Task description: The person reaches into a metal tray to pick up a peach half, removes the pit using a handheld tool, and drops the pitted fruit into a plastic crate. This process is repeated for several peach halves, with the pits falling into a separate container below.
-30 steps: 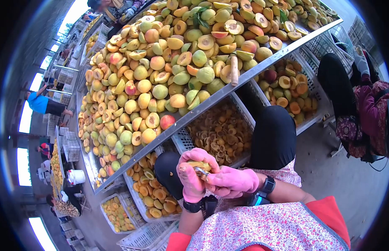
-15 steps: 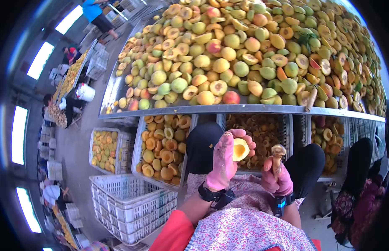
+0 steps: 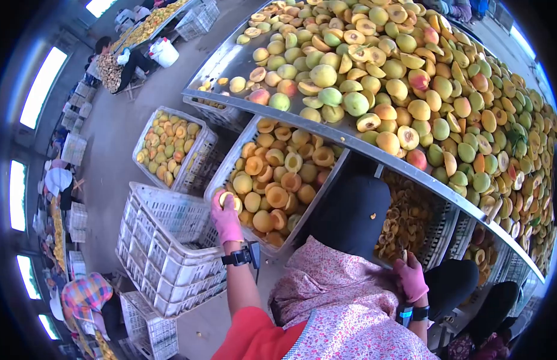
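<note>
My left hand (image 3: 226, 223), in a pink glove, is closed on a pitted yellow peach half (image 3: 233, 203). It is at the left edge of a crate (image 3: 319, 207) holding hollowed peach halves. My right hand (image 3: 413, 281), also gloved in pink, is wrapped round a small pitting tool (image 3: 404, 256); only its pale tip shows above the fingers. That hand is low by my knee, below a crate of pits and scraps (image 3: 404, 225). Above both hands, whole and cut peaches (image 3: 404, 90) lie heaped on a metal table (image 3: 356, 143).
An empty white crate (image 3: 170, 264) stands at left, with a crate of peaches (image 3: 170, 147) behind it. A white bucket (image 3: 164, 52) is on the floor farther off. Other people sit at work along the left side, one in a checked shirt (image 3: 86, 297).
My left hand has carried the peach half from in front of me leftward to the crate of halves. My right hand has lowered slightly. The view has turned left.
</note>
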### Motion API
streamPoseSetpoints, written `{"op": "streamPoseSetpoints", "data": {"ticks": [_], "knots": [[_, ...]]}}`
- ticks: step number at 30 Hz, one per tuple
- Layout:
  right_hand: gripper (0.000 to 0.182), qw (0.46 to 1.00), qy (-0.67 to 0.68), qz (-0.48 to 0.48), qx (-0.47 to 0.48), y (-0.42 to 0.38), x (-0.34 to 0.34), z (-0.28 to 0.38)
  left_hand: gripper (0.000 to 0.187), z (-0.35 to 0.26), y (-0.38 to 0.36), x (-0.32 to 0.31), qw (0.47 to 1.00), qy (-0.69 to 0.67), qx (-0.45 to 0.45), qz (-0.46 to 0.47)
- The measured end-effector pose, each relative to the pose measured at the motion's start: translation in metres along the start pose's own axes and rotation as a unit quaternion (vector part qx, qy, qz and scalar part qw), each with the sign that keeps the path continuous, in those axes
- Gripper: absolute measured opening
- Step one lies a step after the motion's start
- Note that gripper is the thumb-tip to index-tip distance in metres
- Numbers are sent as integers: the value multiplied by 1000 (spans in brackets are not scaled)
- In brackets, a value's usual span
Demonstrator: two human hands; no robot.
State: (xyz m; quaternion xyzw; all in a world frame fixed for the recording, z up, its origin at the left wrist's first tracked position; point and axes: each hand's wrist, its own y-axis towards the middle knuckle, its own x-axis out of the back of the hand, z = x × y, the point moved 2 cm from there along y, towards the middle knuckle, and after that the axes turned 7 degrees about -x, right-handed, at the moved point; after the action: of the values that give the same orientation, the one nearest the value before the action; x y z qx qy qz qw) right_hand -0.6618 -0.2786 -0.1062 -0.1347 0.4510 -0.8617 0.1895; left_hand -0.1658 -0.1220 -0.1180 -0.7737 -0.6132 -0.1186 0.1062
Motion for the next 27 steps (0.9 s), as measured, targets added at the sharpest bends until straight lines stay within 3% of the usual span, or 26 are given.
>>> {"op": "streamPoseSetpoints", "data": {"ticks": [2,4,5,6,9,10,12,13,14,16,17,20,24,26,27], "knots": [[45,1000,-23,-15,-7,-3,-6,6,25,15,23,-6,1000,0,-7,-10],[38,998,-49,-22,-13,-7,-11,10,23,31,50,-8,948,104,-269,-136],[38,998,-52,-25,-16,-8,-13,10,20,46,64,-10,973,-11,-170,-159],[34,998,-62,-24,-18,-9,-15,10,20,47,73,-11,974,-12,-165,-158],[28,998,-60,-10,-24,-7,-16,6,19,61,93,-16,962,273,22,-24],[26,998,-50,4,-24,-7,-16,7,19,66,89,-15,961,273,25,-24],[22,998,-62,-10,-19,-11,-19,11,17,48,77,-25,865,429,-189,-178],[19,997,-72,-24,-15,-12,-20,12,16,43,73,-29,872,387,-182,-239],[19,997,-70,-27,-16,-12,-18,12,16,35,70,-29,873,386,-184,-236],[24,997,-66,-23,-26,-12,-15,11,12,31,68,-24,935,294,-183,-72],[24,997,-64,-27,-27,-12,-15,11,9,71,83,-24,930,305,-200,-36],[42,996,-81,-31,-32,-6,-9,2,9,93,82,-24,931,319,-175,-14],[50,994,-100,-27,-32,-14,-9,12,10,111,101,-26,886,394,-245,-13],[49,997,-77,-13,-25,-12,-7,9,18,86,116,-21,903,409,-82,99],[51,995,-95,-12,-16,-7,-3,5,24,61,110,-23,858,493,-94,110]]}}
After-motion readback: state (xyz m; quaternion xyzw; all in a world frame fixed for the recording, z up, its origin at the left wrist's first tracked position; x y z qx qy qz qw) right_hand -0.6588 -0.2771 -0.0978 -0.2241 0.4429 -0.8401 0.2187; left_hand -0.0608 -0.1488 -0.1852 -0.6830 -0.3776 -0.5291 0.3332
